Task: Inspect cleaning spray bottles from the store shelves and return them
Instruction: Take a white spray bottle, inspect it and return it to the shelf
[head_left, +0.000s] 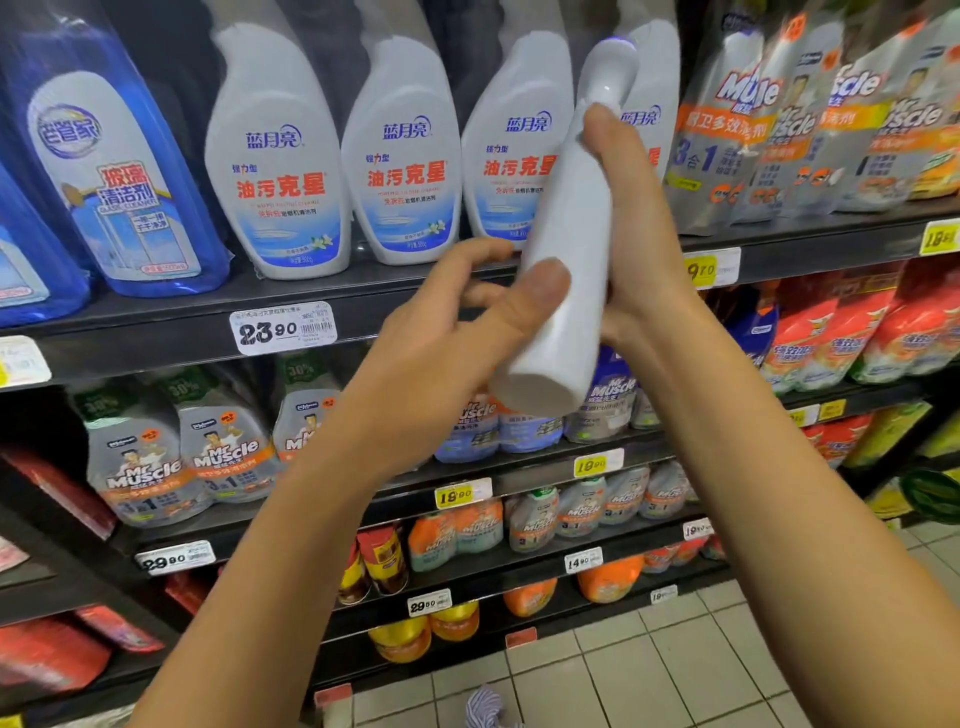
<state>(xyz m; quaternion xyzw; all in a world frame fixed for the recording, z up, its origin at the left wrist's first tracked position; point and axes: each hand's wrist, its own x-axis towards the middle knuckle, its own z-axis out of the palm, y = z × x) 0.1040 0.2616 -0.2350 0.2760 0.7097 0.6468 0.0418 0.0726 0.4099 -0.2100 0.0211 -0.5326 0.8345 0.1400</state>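
I hold a white spray bottle tilted in front of the shelves, its base toward me and its neck pointing up to the right. My right hand wraps its right side, thumb high on the neck. My left hand touches the lower body with the thumb pressed on it and the other fingers spread apart. The bottle shows me its plain side, so no label is visible. Three matching white bottles with red lettering stand on the upper shelf behind it.
Blue glass-cleaner bottles stand at the upper left. Grey Mr Muscle refill pouches fill the upper right. Lower shelves hold more Mr Muscle bottles, orange bottles and red packs. Price tags line the shelf edges. Tiled floor lies below right.
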